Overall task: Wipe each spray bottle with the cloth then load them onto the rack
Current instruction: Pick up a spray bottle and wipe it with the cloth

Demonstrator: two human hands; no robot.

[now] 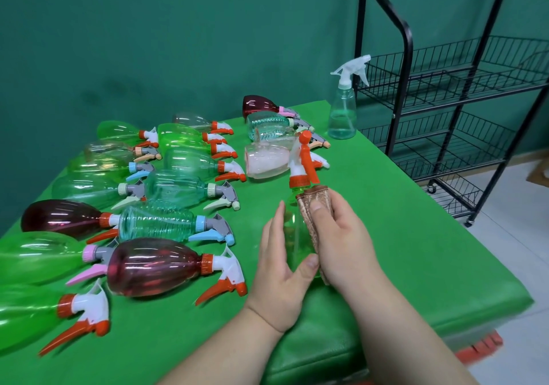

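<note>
**Desk:** What step is this?

**Photographer:** Wiping. Near the table's front edge, a person's left hand grips the lower body of an upright green bottle, thumb across its front. The right hand presses a folded brown cloth against the bottle's shoulder, just under the orange spray head.

**Desk:** And next?

**Photographer:** Probably working the cloth down and round the body. Then comes a reach to the black wire rack standing off the table's right edge, bottle kept upright.

**Desk:** What can't we confirm?

**Photographer:** The hands cover the bottle's base, and I cannot tell whether it holds liquid. Many lying bottles fill the table's left half, and those at the left edge are cut off. A clear bottle stands at the far right corner. The rack's top and right side run out of view.
</note>
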